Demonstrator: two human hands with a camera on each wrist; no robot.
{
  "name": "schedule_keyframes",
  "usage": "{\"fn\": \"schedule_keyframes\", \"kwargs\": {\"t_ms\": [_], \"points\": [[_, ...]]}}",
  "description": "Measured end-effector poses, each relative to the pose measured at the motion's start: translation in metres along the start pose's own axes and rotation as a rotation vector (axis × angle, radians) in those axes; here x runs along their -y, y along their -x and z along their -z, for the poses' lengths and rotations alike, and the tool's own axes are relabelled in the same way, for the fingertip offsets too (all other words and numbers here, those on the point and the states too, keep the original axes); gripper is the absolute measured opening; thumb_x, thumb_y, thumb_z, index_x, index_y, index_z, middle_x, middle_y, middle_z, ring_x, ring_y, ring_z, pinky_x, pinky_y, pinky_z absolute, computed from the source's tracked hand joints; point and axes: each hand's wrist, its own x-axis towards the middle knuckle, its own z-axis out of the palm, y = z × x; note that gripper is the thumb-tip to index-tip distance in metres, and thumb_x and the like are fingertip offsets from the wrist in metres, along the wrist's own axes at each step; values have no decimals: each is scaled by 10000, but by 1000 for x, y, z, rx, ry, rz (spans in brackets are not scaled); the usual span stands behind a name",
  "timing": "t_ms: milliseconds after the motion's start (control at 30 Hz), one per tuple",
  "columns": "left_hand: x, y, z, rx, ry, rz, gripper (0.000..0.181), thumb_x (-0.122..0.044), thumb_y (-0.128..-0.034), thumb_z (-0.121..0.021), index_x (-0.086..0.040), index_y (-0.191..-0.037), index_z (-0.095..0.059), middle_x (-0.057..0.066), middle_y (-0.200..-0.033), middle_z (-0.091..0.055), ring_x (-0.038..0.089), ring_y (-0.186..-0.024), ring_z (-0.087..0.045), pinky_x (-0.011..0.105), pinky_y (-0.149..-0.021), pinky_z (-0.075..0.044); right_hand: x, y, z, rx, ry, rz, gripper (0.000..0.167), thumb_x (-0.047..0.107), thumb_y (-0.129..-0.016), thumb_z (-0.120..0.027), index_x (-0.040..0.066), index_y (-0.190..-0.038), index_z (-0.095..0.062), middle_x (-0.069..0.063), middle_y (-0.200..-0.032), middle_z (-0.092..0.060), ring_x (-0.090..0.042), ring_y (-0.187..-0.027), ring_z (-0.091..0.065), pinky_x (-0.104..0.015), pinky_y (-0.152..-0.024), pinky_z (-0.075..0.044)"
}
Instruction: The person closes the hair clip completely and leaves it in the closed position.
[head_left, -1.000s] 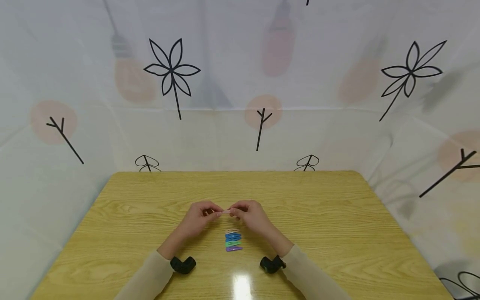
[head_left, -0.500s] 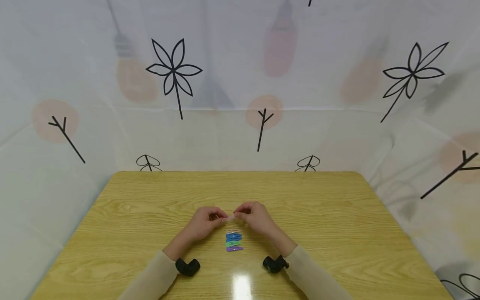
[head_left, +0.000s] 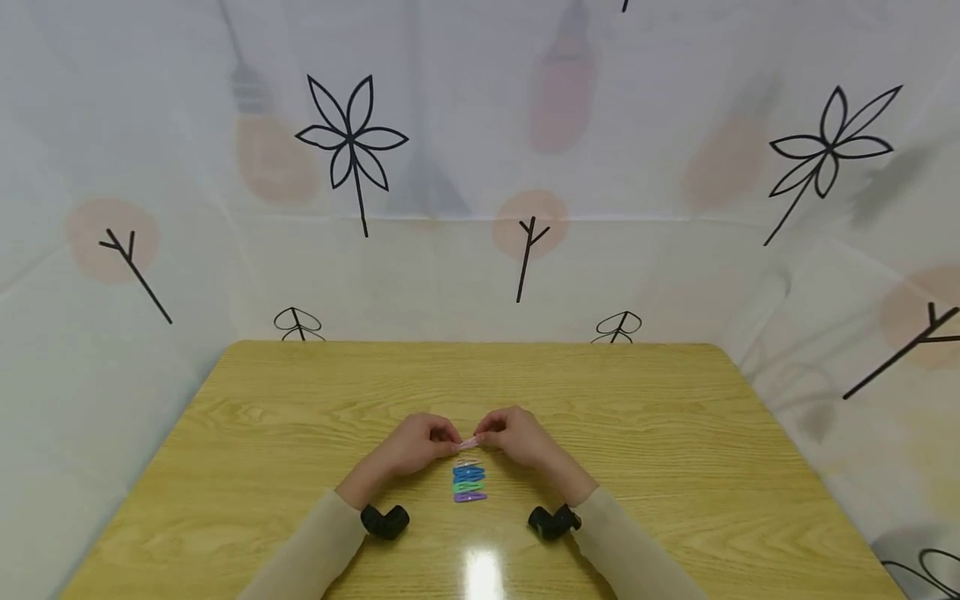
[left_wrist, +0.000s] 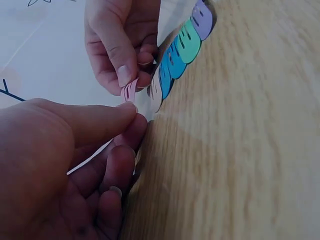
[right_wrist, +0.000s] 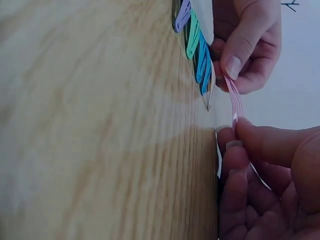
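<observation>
Between my two hands is a pink snap hair clip, just beyond a column of other clips. The left hand pinches one end of it between thumb and forefinger. At the opposite end, the right hand pinches it the same way. Below the hands in the head view lie a pale peach clip, blue clips, a green clip and a purple clip, stacked close in one line. Both wrist views show the pink clip held slightly apart from the peach one.
The wood-grain table spreads around the hands on every side. A white printed cloth hangs behind it and along both sides. Black wrist cameras sit at the cuffs, and a bright reflection shines near the table's front.
Both hands have come nearer and slightly to the right with the pink clip, closer to the peach end of the column. The laid-out clips have stayed in place.
</observation>
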Motion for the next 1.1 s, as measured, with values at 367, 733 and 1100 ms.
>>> {"fn": "schedule_keyframes", "kwargs": {"t_ms": [367, 733, 1100], "points": [[-4, 0, 0, -5, 6, -4, 49, -189, -938, -709, -161, -930, -747, -89, -832, -655, 113, -752, -558, 323, -701, -456, 1, 1, 4, 52, -27, -6, 62, 156, -909, -735, 107, -885, -763, 29, -862, -694, -145, -808, -538, -327, -748, -430], [-4, 4, -2, -2, 14, -17, 43, -173, -940, -704, -159, -942, -744, -75, -838, -639, 122, -735, -551, 308, -678, -458, 4, 9, 3, 63, -7, 21, 48, 153, -918, -725, 116, -909, -755, 38, -884, -689, -154, -837, -557, -364, -794, -450], [-5, 7, -3, -4, 14, -15, 57, -135, -935, -702, -172, -944, -745, -71, -822, -629, 125, -710, -542, 294, -656, -451, -1, 8, 1, 78, -14, 33, 42, 174, -903, -747, 133, -899, -753, 51, -852, -682, -157, -802, -544, -352, -757, -438]]}}
